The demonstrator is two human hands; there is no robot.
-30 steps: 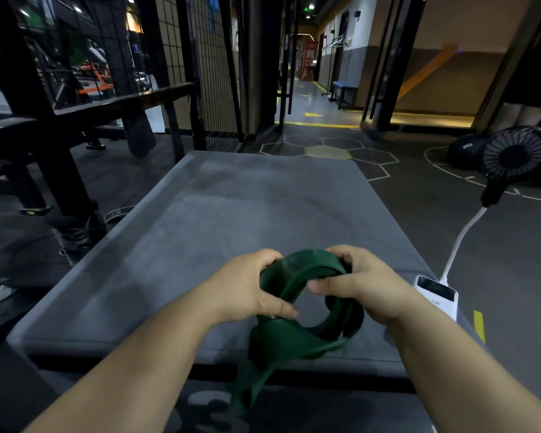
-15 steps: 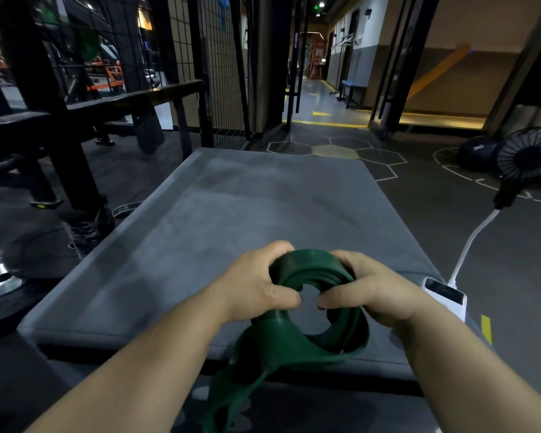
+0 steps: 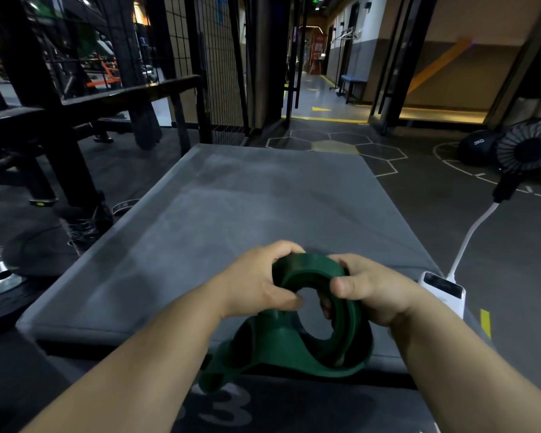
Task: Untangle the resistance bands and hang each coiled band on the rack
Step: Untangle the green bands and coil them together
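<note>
A dark green resistance band [image 3: 350,332] is wound into a thick coil that I hold above the near edge of a grey padded mat [image 3: 247,207]. My left hand [image 3: 260,282] grips the coil's upper left side, thumb pressed on the inner loop. My right hand [image 3: 369,289] grips the upper right side, thumb on top of the band. A loose tail of the band hangs from the coil's lower left, down past the mat's edge.
A black metal rack [image 3: 85,101] with a mesh panel stands at the left. Weight plates [image 3: 0,276] lie on the floor beside it. A white power bank [image 3: 444,292] with a small black fan [image 3: 525,151] sits right of the mat. A corridor runs ahead.
The coil has grown thicker as more band is wound on, and the hanging tail is shorter. Both hands have shifted round the coil while keeping hold.
</note>
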